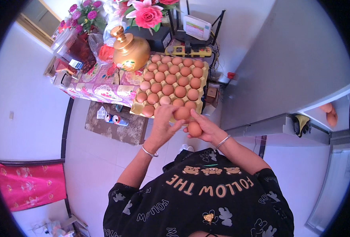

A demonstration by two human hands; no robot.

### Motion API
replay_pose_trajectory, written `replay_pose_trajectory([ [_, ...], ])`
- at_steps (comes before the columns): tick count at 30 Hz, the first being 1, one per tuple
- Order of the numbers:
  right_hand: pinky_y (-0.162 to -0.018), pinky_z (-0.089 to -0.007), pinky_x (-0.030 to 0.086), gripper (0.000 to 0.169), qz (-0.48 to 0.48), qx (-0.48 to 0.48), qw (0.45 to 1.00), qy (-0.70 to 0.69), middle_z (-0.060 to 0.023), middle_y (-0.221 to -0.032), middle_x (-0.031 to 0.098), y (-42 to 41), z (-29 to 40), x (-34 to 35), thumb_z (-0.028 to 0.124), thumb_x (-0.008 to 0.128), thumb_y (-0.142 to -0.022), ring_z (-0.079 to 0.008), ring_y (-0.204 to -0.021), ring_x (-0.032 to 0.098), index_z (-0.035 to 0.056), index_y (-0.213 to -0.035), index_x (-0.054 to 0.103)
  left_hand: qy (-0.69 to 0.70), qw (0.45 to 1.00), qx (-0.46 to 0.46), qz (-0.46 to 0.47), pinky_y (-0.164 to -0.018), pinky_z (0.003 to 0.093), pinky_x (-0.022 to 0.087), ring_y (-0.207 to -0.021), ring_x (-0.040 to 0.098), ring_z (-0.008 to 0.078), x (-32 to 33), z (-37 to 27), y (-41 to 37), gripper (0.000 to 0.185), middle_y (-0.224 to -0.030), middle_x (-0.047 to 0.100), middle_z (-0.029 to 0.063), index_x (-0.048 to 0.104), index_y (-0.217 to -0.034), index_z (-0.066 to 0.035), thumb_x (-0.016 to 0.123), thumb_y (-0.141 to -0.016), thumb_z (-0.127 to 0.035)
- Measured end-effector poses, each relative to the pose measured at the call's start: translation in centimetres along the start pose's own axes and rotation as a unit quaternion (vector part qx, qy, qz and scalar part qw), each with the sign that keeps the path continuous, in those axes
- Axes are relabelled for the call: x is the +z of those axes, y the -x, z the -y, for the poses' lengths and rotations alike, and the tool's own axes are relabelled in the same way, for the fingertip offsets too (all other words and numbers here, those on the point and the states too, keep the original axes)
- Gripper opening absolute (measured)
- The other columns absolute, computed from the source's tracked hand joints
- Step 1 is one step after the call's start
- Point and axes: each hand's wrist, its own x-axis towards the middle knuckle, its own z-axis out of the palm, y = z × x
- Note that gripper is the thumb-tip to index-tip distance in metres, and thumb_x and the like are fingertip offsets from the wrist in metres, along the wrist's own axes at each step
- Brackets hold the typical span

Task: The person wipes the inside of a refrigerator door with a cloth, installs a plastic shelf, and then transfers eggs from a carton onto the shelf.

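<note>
A moulded egg tray (pixel 133 110) filled with brown eggs (pixel 171 79) rests on the table in front of me. At its near edge, my left hand (pixel 162 126) has its fingers and thumb around one brown egg (pixel 181 113). My right hand (pixel 208 128) cradles a second brown egg (pixel 194 129) against its fingers, just below the first. The right thumb reaches up beside the left hand's egg; whether it presses on it I cannot tell. Both hands are close together, partly covering the tray's front row.
Left of the tray stands a gold vase (pixel 132 51) on a floral tablecloth (pixel 104 91). Behind are a yellow power strip (pixel 189 51), a router (pixel 197 27) and artificial flowers (pixel 148 16). A large grey cabinet (pixel 275 65) rises at right, gloves (pixel 302 124) on its edge. Cans (pixel 120 120) lie lower left.
</note>
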Motion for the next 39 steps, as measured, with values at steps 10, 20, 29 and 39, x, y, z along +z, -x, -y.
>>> replay_pose_trajectory([
  [10, -0.052, -0.0329, 0.053, 0.040, 0.023, -0.040, 0.998, -0.044, -0.0081, -0.101, 0.057, 0.2, 0.8, -1.3, 0.033, 0.057, -0.087, -0.0193, -0.076, 0.061, 0.0076, -0.117, 0.046, -0.227, 0.965, -0.133, -0.002, -0.077, 0.0420, 0.035, -0.087, 0.054, 0.0285, -4.9, 4.4, 0.6, 0.030, -0.088, 0.058, 0.0088, 0.056, -0.094, -0.007, 0.067, -0.072, -0.025],
  [20, -0.053, -0.0337, 0.053, 0.041, 0.039, -0.034, 0.995, -0.087, -0.0084, -0.103, 0.056, -0.1, 0.8, -1.7, 0.033, 0.055, -0.088, -0.0197, -0.077, 0.060, 0.0082, -0.119, 0.045, -0.170, 0.963, -0.210, 0.015, -0.079, 0.0394, 0.037, -0.086, 0.058, 0.0268, -4.4, 8.9, 2.3, 0.040, -0.091, 0.062, 0.0137, 0.057, -0.102, -0.002, 0.068, -0.071, -0.026],
  [29, -0.051, -0.0283, 0.054, 0.044, 0.078, -0.134, 0.987, -0.036, -0.0118, -0.115, 0.050, 5.0, 2.7, 0.3, 0.026, 0.049, -0.090, -0.0200, -0.080, 0.061, 0.0158, -0.131, 0.037, 0.310, 0.930, -0.195, -0.014, -0.086, 0.0291, 0.044, -0.098, 0.056, 0.0188, -5.7, 1.6, -2.4, 0.040, -0.108, 0.056, 0.0079, 0.051, -0.113, 0.002, 0.060, -0.075, -0.002],
  [39, -0.052, -0.0290, 0.053, 0.059, -0.065, -0.462, 0.884, -0.027, -0.0138, -0.110, 0.051, 26.6, 5.6, -3.0, 0.030, 0.059, -0.085, -0.0183, -0.076, 0.060, 0.0126, -0.134, 0.031, 0.585, 0.757, -0.034, 0.289, -0.084, 0.0312, 0.046, -0.095, 0.057, 0.0187, 5.8, -15.7, -9.6, 0.054, -0.103, 0.057, 0.0097, 0.049, -0.113, 0.002, 0.072, -0.071, -0.024],
])
